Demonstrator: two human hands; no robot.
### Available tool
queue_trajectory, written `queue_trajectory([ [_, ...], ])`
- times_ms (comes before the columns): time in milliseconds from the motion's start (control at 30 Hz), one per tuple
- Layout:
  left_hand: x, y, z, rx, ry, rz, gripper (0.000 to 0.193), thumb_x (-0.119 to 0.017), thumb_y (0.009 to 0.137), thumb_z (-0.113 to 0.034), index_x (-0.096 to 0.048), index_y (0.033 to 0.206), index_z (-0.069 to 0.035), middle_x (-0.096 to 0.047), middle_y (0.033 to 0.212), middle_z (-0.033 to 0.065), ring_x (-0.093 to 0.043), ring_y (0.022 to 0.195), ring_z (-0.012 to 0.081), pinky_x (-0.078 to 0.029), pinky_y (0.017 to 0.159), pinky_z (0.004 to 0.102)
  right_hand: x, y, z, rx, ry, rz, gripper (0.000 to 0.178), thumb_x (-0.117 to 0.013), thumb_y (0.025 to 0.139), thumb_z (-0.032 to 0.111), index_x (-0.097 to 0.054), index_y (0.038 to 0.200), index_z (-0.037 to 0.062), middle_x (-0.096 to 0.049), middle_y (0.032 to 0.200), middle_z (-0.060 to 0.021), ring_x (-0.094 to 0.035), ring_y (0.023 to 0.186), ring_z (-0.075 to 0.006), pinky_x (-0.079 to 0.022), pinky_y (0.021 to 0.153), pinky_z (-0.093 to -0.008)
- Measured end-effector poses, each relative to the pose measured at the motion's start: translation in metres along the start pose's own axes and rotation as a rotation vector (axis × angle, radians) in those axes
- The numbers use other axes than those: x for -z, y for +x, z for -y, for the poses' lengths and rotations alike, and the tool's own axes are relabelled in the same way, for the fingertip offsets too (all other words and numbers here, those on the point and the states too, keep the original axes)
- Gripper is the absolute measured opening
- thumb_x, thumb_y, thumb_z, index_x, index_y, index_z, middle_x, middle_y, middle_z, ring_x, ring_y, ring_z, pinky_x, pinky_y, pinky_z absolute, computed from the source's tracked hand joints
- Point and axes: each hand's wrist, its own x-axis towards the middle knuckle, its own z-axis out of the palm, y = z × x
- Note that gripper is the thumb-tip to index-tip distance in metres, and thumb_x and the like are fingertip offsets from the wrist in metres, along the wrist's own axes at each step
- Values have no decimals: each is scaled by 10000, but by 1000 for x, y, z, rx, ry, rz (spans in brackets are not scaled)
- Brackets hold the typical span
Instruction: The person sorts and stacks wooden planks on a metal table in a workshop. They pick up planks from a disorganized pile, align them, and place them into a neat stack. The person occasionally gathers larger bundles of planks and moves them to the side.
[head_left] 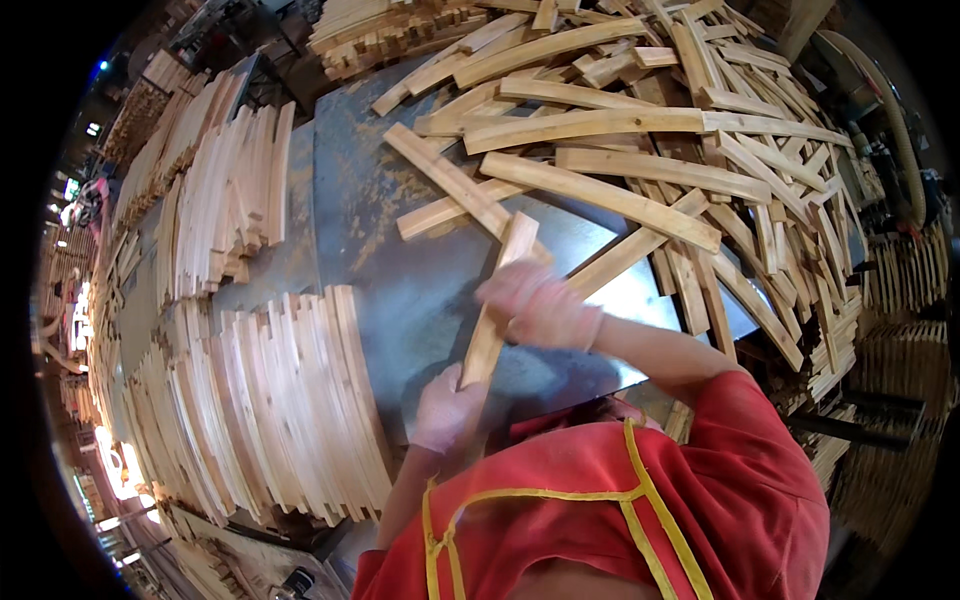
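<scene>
Seen from above, a person in a red top [560, 490] with yellow trim works at a metal table [385, 300]. One wooden strip [484, 350] is in front of the body, its long axis running from the near lower left to the far upper right, away from the chest. The left hand [447, 408] is closed around its near end, thumb along the wood. The right hand [540, 305], blurred, lies across the strip farther up, with the far end sticking out beyond it; whether those fingers grip or only touch cannot be told. To the left, just beside the left hand, stands a neat row of strips [290, 400], set nearly lengthwise to the person. A loose heap of strips [600, 125] spreads ahead and to the right, nearer the right hand. The held strip slants between the two.
</scene>
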Motion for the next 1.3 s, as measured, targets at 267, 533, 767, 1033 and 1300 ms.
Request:
queue_trajectory([
  [267,27,-74,146,-17,666,-695,615,-750,881,-379,-650,1380,-35,-619,1415,238,-595,1293,411,-471,1098,492,1,-98,-102,-540,-629,572,495,-727,847,290,-639,1321,180,-723,1250,-107,-682,1199,-329,-476,1044,-519],
  [533,21,-60,111,-146,608,-491,888,-799,873,-379,-418,1607,-57,-471,1609,216,-454,1485,366,-363,1221,477,-18,40,42,-661,130,127,503,-718,879,491,-661,1056,23,-748,1017,-245,-723,996,-436,-557,905,-524],
  [767,5,10,24,105,-289,-195,831,-744,894,-336,-428,1610,-57,-548,1532,233,-598,1332,430,-452,1164,453,-78,79,45,-603,630,-137,784,-748,875,519,-541,1433,8,-713,1221,-288,-688,1143,-460,-543,995,-495],
  [1033,24,-35,131,194,838,-716,773,-778,874,-320,-505,1561,-94,-485,1579,154,-365,1519,399,-285,1273,517,-9,6,-151,-874,140,127,688,-733,871,495,-643,1332,-7,-745,1172,-267,-695,1132,-451,-545,997,-475],
  [1300,-35,24,28,-39,360,-447,964,-812,857,-476,-413,1608,-21,-560,1516,265,-580,1356,414,-436,1154,505,-113,33,-72,-975,981,-21,426,-780,907,297,-694,1162,-34,-752,951,-116,-701,820,-203,-556,763,-356],
])
